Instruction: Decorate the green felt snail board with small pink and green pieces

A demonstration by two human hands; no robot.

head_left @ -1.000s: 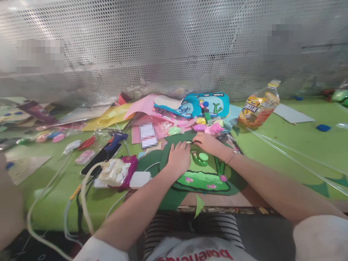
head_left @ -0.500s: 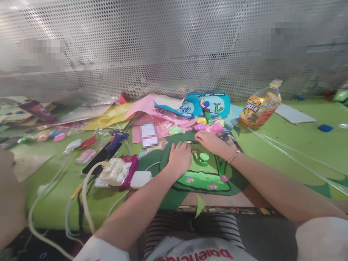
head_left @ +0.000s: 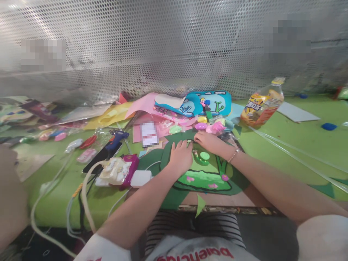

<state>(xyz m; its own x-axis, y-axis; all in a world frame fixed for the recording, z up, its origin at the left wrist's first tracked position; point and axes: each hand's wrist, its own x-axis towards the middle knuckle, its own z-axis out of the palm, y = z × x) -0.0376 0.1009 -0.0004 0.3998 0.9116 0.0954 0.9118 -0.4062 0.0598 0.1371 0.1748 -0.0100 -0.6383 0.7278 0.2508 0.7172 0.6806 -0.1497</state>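
Observation:
A green craft picture (head_left: pixel 206 180) lies before me, with a darker green border, black outlines and pink bits. On its upper left my left hand (head_left: pixel 181 156) rests flat, fingers stretched out and slightly apart. My right hand (head_left: pixel 208 141), with a bracelet at the wrist, is at the upper edge, its fingers curled and pressed together. Whatever they may hold is hidden. A small pale piece (head_left: pixel 189 141) shows between the two hands. Below the right hand, a raised green snail-like shape (head_left: pixel 203 157) sits on the picture.
Left of the picture are a white adapter (head_left: pixel 141 178), a power strip with plugs and cords (head_left: pixel 115 171), a blue glue gun (head_left: pixel 116 140) and a phone (head_left: pixel 95 162). Behind lie pink clay (head_left: pixel 216 127) and a blue craft picture (head_left: pixel 224 102). A bottle (head_left: pixel 262 105) stands right. Someone's arm (head_left: pixel 11 203) enters at left.
The view has shifted very slightly. Both my hands keep almost the same place on the green picture.

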